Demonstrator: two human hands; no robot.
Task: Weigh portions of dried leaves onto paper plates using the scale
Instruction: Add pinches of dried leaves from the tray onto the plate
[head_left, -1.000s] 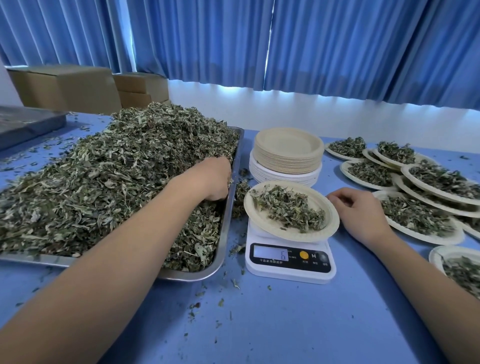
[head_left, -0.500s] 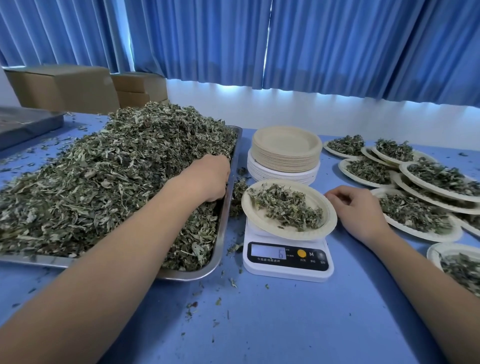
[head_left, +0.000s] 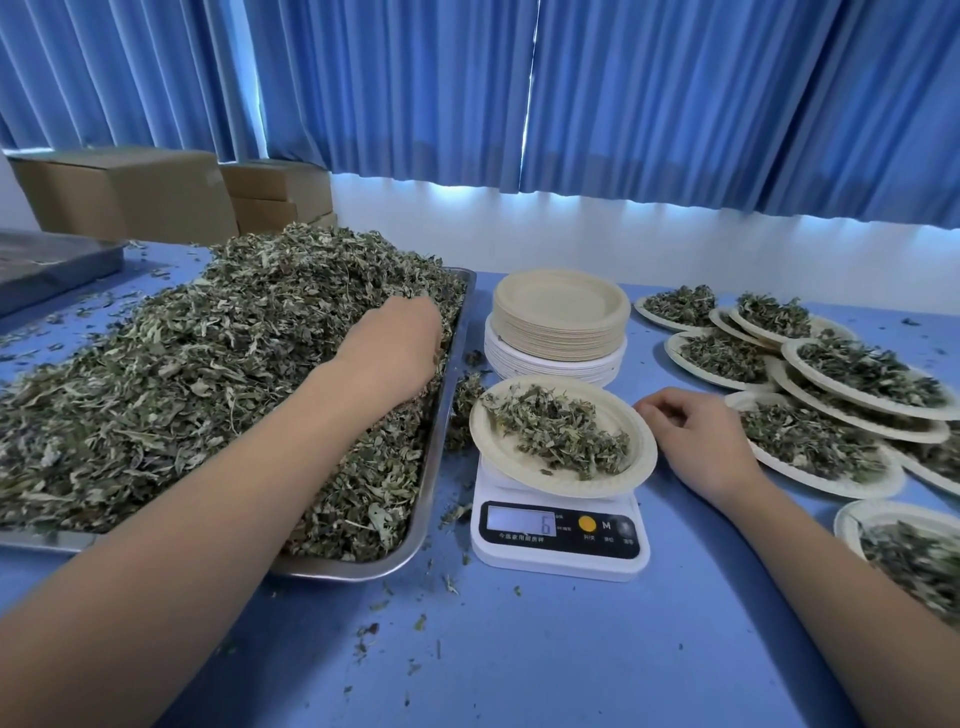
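The blue bench (head_left: 571, 665) carries a steel tray (head_left: 432, 467) at nine o'clock, a white scale (head_left: 561, 540) at the middle, a stack of empty paper plates (head_left: 558, 332) at twelve just behind it, overlapping filled paper plates (head_left: 841, 486) at three, and loose leaf scraps (head_left: 420, 622) scattered toward six and ten.

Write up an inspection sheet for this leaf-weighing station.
Surface: blue table, leaf crumbs scattered.
Job's things: steel tray heaped with dried leaves; scale reading 6 under a part-filled paper plate; stack of empty plates; filled plates at right.
Clutter: spilled leaves between tray and scale.
Hands: left hand in the leaf heap, fingers hidden; right hand resting beside the scale plate, holding nothing.
Cables: nothing seen.
Surroundings: blue curtains, cardboard boxes.
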